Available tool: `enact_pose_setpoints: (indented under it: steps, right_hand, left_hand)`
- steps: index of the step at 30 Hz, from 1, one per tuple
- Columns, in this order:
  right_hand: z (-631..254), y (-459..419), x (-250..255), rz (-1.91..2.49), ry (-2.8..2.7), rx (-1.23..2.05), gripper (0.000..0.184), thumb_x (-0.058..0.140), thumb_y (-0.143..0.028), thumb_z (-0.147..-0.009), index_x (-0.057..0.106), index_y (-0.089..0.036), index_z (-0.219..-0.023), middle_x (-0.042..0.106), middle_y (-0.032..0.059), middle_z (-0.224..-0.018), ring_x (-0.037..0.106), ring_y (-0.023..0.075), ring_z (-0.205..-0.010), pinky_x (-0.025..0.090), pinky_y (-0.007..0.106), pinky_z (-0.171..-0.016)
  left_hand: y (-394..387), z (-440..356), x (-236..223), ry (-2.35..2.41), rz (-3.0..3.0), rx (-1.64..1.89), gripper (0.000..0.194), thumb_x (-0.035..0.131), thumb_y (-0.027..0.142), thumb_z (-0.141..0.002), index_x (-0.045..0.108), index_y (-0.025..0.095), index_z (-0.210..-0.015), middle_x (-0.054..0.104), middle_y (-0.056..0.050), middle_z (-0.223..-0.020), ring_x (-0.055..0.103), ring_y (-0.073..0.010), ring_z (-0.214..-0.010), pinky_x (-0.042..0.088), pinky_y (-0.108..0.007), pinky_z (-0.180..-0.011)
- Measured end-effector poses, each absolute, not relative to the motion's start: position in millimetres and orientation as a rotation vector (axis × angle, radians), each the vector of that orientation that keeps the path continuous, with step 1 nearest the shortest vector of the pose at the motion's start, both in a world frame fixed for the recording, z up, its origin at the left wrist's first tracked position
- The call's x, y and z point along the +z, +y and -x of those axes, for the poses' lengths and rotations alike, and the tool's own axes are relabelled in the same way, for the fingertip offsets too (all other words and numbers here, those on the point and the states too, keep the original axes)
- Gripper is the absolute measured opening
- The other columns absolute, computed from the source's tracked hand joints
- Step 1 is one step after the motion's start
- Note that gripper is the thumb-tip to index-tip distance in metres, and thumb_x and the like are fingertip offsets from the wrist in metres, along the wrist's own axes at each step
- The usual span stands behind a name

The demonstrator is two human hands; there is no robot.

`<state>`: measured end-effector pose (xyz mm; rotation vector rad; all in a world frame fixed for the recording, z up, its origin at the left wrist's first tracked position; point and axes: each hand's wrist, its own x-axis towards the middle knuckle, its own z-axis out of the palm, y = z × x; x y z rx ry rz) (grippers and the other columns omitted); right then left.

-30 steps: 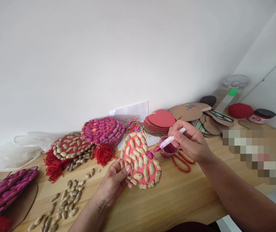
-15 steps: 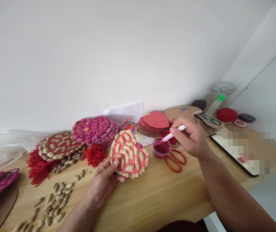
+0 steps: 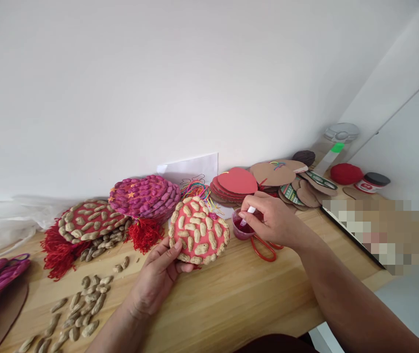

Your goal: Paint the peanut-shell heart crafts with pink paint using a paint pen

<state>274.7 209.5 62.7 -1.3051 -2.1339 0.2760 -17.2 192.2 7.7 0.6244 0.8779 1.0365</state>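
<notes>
My left hand [image 3: 158,277] grips the lower edge of a red heart-shaped card covered with glued peanut shells [image 3: 198,230], held tilted just above the wooden table [image 3: 249,299]. My right hand [image 3: 273,220] pinches a thin white-handled brush [image 3: 249,214] and holds it nearly upright, its tip down in a small clear cup of magenta paint [image 3: 240,229]. The cup stands on the table right beside the heart's right edge. Red-handled scissors [image 3: 262,247] lie under my right hand.
Peanut-covered hearts, one painted magenta [image 3: 145,195] and one unpainted [image 3: 89,220], lie with red tassels at the left. Loose peanuts [image 3: 84,304] are scattered front left. Red card hearts [image 3: 236,182], brown cardboard cutouts [image 3: 273,172], a red yarn ball [image 3: 346,172] and a jar [image 3: 371,182] sit behind.
My right hand moved from the heart to the paint cup and stood the brush up in the paint. The heart sank lower and slightly left in my left hand.
</notes>
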Motion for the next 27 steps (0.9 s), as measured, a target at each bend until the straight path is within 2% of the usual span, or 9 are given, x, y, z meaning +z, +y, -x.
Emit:
enact_pose_setpoints:
  steps: [6,12,16,21,27]
  right_hand:
    - [-284.6,208.1,69.8,1.32,-1.928,0.227,0.015,0.059,-0.027,-0.095,0.059,-0.021,-0.081,0.062,-0.0004,-0.073,0.054,0.0142,-0.067,0.038,0.028,-0.063]
    - [-287.4,202.7,73.2,1.249,-1.698,0.361,0.019,0.058,-0.034,-0.099,0.058,-0.023,-0.084,0.049,-0.0048,-0.059,0.039,0.0102,-0.048,0.028,0.028,-0.047]
    - [-274.5,195.6,70.0,1.118,-1.661,0.366,0.018,0.057,-0.034,-0.1,0.061,-0.023,-0.087,0.057,-0.0007,-0.068,0.05,0.0132,-0.057,0.037,0.029,-0.053]
    - [-253.7,190.0,61.6,1.025,-1.8,0.232,0.004,0.061,-0.023,-0.095,0.064,-0.025,-0.093,0.067,0.0028,-0.079,0.061,0.0179,-0.07,0.046,0.033,-0.065]
    - [-243.8,191.3,57.5,0.965,-1.905,0.161,0.01,0.063,-0.019,-0.093,0.064,-0.029,-0.096,0.071,0.0043,-0.08,0.065,0.0221,-0.071,0.049,0.037,-0.066]
  left_hand:
    - [190.8,18.0,5.7,0.871,-0.675,1.007,0.032,0.089,0.024,-0.075,0.076,0.014,-0.103,0.075,-0.005,-0.095,0.07,-0.0131,-0.071,0.066,-0.024,-0.06]
    - [189.9,16.7,4.9,0.866,-0.728,0.994,0.033,0.086,0.028,-0.079,0.075,0.014,-0.106,0.077,-0.008,-0.093,0.071,-0.0152,-0.072,0.063,-0.023,-0.06]
    - [186.8,13.3,8.6,0.929,-0.768,0.992,0.041,0.087,0.033,-0.077,0.074,0.014,-0.112,0.079,-0.012,-0.099,0.073,-0.0177,-0.074,0.062,-0.023,-0.062]
    - [184.9,12.5,14.0,1.015,-0.872,1.012,0.042,0.087,0.038,-0.076,0.074,0.015,-0.109,0.079,-0.011,-0.094,0.073,-0.0209,-0.075,0.059,-0.024,-0.058]
    - [184.8,14.9,16.1,1.061,-0.956,1.023,0.043,0.088,0.041,-0.073,0.074,0.015,-0.105,0.076,-0.009,-0.087,0.069,-0.022,-0.073,0.06,-0.029,-0.056]
